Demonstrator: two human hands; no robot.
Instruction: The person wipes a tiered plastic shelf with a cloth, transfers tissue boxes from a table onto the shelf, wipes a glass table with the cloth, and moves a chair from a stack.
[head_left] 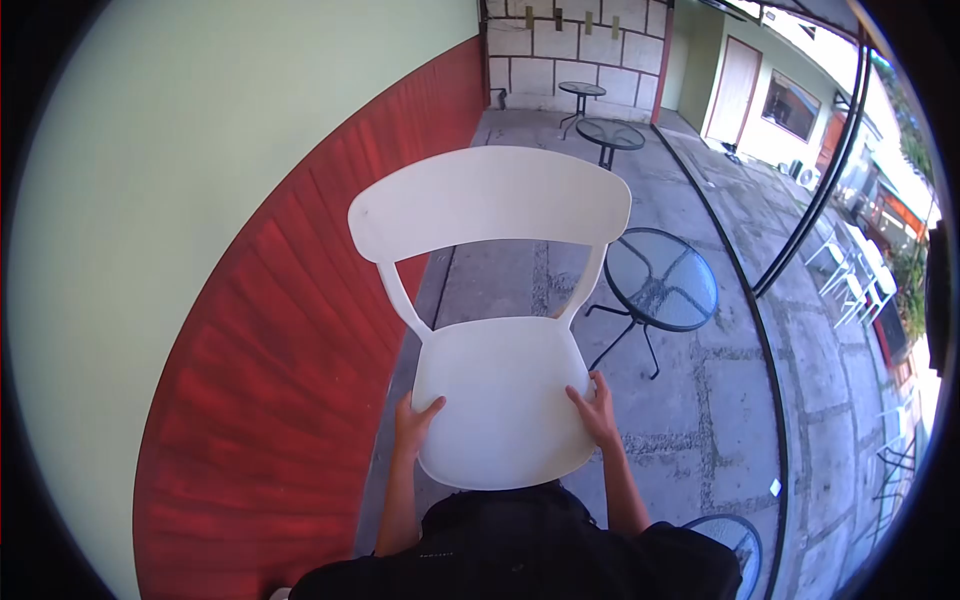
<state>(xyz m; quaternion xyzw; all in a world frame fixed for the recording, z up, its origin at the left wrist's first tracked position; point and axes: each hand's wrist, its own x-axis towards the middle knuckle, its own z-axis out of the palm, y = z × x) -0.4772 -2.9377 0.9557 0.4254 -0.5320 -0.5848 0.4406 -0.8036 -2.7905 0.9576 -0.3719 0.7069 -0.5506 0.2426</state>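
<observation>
A white chair (505, 400) with a curved backrest is held up in front of my body, its back pointing away from me. On the left edge of the seat, my left hand (412, 422) is closed, thumb on top and fingers hidden underneath. My right hand (597, 408) grips the opposite edge in the same way, its thumb lying on the seat. The chair's legs are hidden below the seat.
A round glass table (662, 280) stands right of the chair, with two more glass tables (610, 135) farther ahead. Another table (735, 545) is by my right elbow. A red-and-green wall (290, 330) runs along the left. White chairs (855, 280) stand far right.
</observation>
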